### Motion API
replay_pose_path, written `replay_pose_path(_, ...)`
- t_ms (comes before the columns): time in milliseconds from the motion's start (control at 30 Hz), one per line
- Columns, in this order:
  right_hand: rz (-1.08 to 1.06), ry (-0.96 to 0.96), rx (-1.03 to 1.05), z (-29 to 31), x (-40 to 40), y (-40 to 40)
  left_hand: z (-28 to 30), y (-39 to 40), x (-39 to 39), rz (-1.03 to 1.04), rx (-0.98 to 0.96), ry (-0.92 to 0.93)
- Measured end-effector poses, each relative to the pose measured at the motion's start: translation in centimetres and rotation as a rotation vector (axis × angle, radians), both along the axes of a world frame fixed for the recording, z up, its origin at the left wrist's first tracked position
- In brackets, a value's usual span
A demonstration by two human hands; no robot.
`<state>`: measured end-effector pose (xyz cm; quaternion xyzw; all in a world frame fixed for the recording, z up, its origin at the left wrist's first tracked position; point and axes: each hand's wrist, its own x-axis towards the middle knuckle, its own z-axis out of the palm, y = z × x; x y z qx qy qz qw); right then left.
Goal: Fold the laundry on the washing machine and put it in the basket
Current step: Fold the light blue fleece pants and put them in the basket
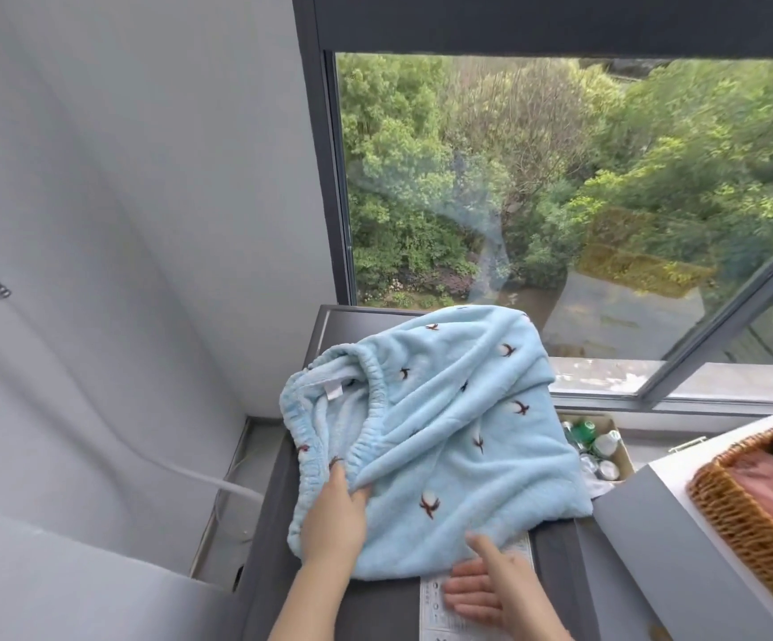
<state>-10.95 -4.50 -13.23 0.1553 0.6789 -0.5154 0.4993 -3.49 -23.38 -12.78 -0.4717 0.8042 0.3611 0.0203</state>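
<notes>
I see the light blue fleece garment (440, 437) spread across the washing machine (375, 608) top. My left hand (336, 515) pinches its elastic waistband near the left edge; my right hand (491, 589) lies flat, fingers straight, at the front hem. The wicker basket (754, 529) sits off the right edge.

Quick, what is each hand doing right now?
Left hand: fingers curled, gripping the blue fleece garment near its elastic waistband.
Right hand: open, fingers straight, at the garment's near edge, holding nothing.

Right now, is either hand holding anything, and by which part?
The left hand pinches the blue garment at its elastic waistband; the right hand holds nothing.
</notes>
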Motion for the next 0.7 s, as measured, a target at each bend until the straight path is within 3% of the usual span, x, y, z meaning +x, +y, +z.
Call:
replay_pose_path(67,-0.125,-0.011,-0.086,0.1,0.4,-0.1,0.8,-1.0,0.9,0.035,0.022,0.114)
replay_pose_path(200,-0.487,-0.026,-0.393,0.0,0.1,-0.6,3.1,-3.8,2.9,0.026,-0.117,0.235)
replay_pose_path(333,-0.702,-0.119,-0.596,1.1,-1.5,-1.1,4.8,-7.7,5.3,0.100,-0.264,0.236)
replay_pose_path(400,-0.707,-0.090,-0.590,1.4,-1.8,-0.8,5.1,-9.6,6.5,0.175,-0.328,0.210)
replay_pose_path(500,-0.533,0.024,-0.462,1.3,-0.3,-0.4,4.7,-10.3,7.4,0.261,-0.381,0.170)
replay_pose_path(567,-0.525,0.050,-0.342,0.5,1.4,-0.4,3.4,-9.4,7.6,0.243,-0.400,0.052)
replay_pose_path(700,-0.594,0.177,-0.249,-0.5,2.8,-0.5,-0.2,-6.5,8.9,0.241,-0.195,-0.120)
